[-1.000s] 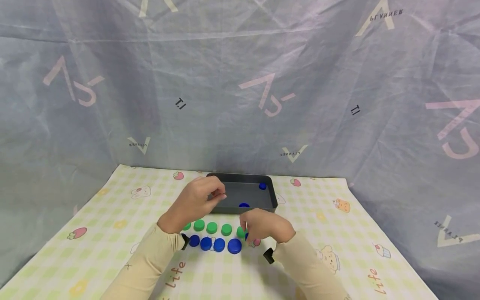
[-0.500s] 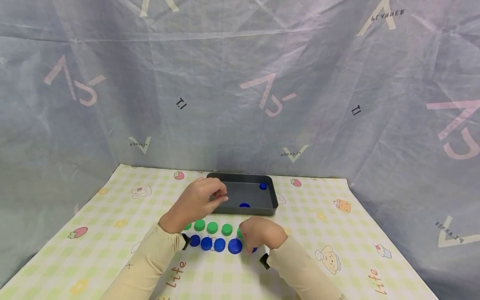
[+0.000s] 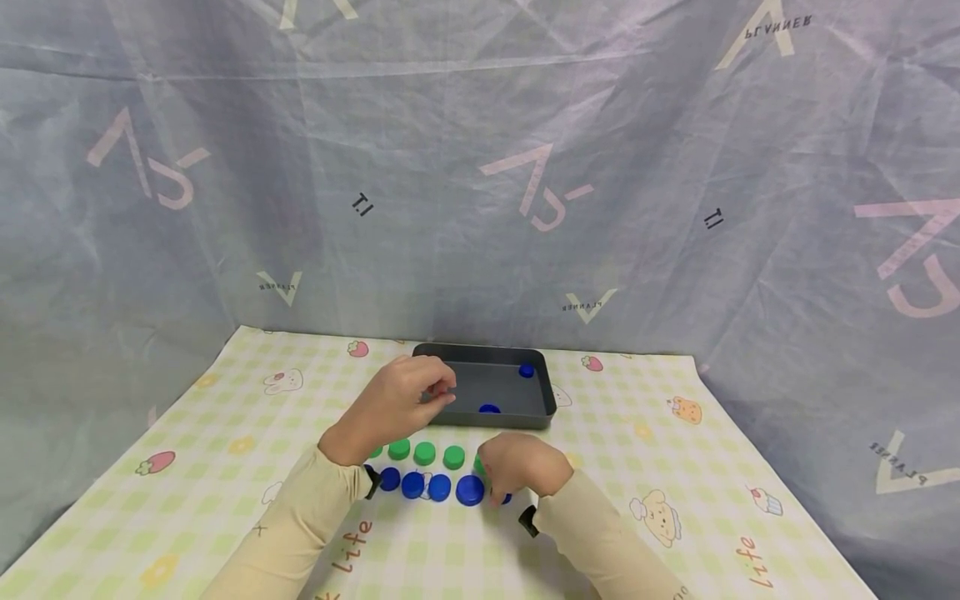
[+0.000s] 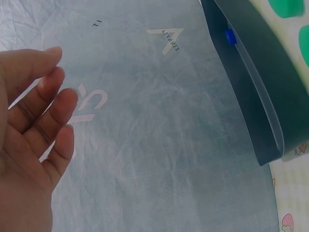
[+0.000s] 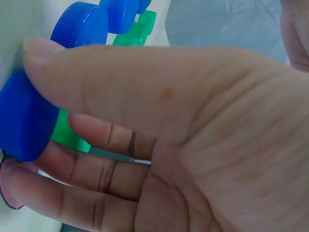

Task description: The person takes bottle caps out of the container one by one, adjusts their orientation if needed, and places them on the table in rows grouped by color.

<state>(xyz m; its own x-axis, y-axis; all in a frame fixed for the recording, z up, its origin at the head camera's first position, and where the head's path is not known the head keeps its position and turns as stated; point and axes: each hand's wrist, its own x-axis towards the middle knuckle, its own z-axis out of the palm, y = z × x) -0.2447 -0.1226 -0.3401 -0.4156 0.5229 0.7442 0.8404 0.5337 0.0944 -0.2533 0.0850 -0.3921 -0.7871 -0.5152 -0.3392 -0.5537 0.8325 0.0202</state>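
Observation:
My right hand (image 3: pixel 525 467) is at the right end of a row of blue bottle caps. In the right wrist view its thumb and fingers pinch a blue bottle cap (image 5: pixel 26 118), down at the tablecloth. The hand hides most of that cap in the head view. Just left of it lies a larger blue cap (image 3: pixel 470 491). My left hand (image 3: pixel 401 396) hovers over the left end of a dark grey tray (image 3: pixel 517 421), fingers loosely bent. Nothing is between its fingers in the left wrist view.
A row of green caps (image 3: pixel 424 453) lies between the blue row and the tray. Inside the tray are two blue caps, one at the back right (image 3: pixel 527 371) and one by the front wall (image 3: pixel 489 409). A grey curtain (image 3: pixel 480 208) hangs behind the table.
My right hand has come toward me and slightly left, bringing the blue bottle cap to the end of the blue row; it then stays still. The left hand has hardly moved.

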